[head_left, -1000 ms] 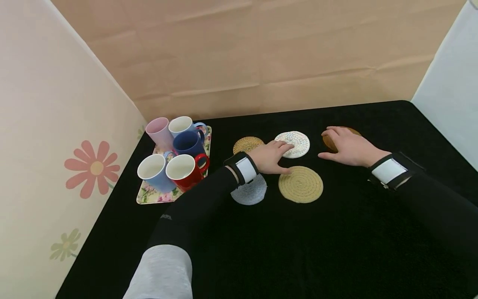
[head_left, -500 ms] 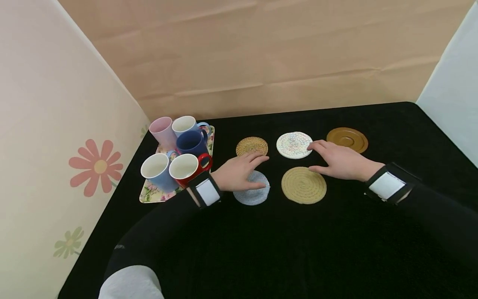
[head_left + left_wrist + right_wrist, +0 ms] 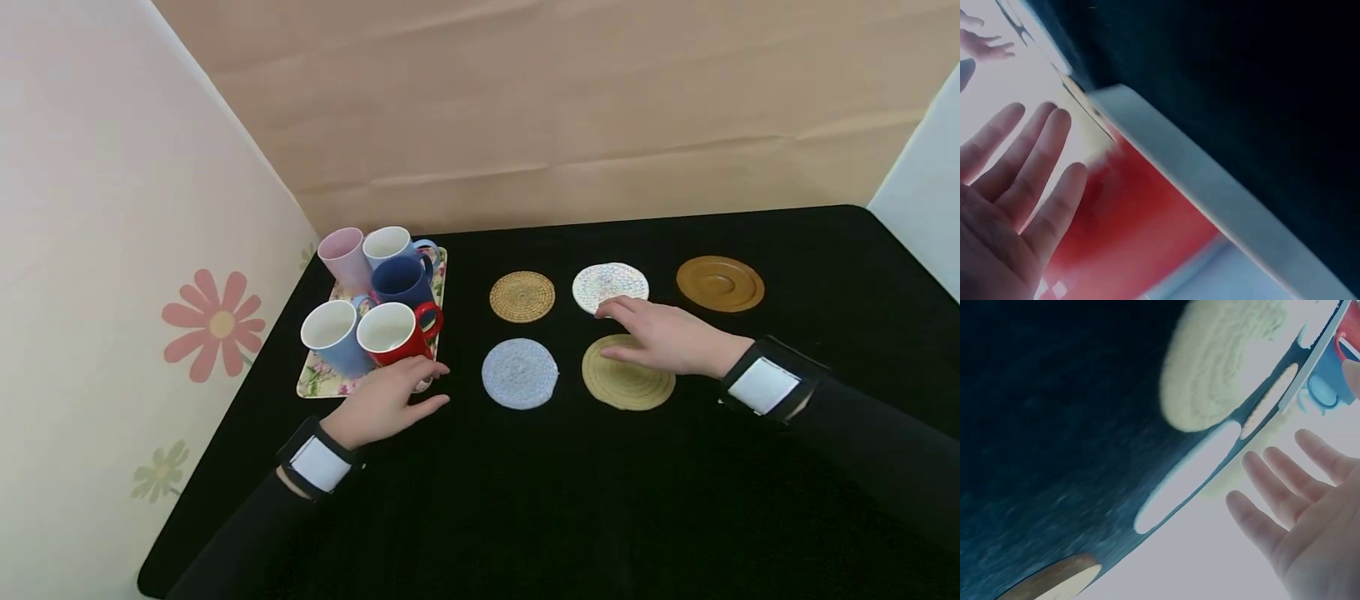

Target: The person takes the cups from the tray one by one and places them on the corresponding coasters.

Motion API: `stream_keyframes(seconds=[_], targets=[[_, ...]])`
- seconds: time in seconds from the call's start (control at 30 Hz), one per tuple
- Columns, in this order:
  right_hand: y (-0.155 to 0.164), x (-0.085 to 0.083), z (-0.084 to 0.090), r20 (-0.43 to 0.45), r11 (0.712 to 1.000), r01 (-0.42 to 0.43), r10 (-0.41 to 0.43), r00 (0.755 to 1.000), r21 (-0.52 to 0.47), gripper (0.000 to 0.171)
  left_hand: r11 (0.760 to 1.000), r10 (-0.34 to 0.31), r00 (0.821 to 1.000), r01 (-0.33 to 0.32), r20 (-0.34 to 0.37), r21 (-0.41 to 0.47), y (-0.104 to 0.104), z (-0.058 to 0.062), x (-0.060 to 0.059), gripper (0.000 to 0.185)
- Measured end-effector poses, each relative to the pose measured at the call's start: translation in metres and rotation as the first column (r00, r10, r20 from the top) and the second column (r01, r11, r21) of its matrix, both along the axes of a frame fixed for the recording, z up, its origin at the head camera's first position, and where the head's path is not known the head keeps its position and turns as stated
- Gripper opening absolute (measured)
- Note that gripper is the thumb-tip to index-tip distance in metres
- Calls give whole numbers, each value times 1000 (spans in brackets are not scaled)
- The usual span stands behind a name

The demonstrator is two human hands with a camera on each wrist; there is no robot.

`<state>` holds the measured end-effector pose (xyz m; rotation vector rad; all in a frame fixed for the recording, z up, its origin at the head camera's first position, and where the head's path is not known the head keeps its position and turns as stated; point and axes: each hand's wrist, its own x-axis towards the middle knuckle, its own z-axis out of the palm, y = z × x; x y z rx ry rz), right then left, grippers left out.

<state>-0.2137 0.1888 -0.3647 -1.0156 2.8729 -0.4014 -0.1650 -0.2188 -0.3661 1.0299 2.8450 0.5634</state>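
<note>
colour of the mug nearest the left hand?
Red mug, white inside, on the floral tray by the left hand. Head view shows it best.

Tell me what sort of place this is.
Probably a staged tabletop set, not a lived-in kitchen: a black cloth-covered table boxed in by plain brown paper backdrop and a flower-printed side panel, with mugs on a floral tray and coasters laid in neat rows.

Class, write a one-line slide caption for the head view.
Left hand reaches toward the red mug on the tray; right hand hovers over the coasters.
</note>
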Motion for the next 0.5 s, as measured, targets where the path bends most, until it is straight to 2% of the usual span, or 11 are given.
stream_keyframes(seconds=[0.17,0.33,0.5], targets=[[-6,2,1,-6,1000,-13,13,1000,7,52,997,60,998,-59,-15,50,-29,-2,7,33],[-13,3,2,16,1000,-21,21,1000,7,51,988,115,992,-119,44,95,-52,-8,4,25],[-28,3,3,17,998,-59,59,998,-15,51,987,123,988,-132,88,96,-69,-15,-1,14]])
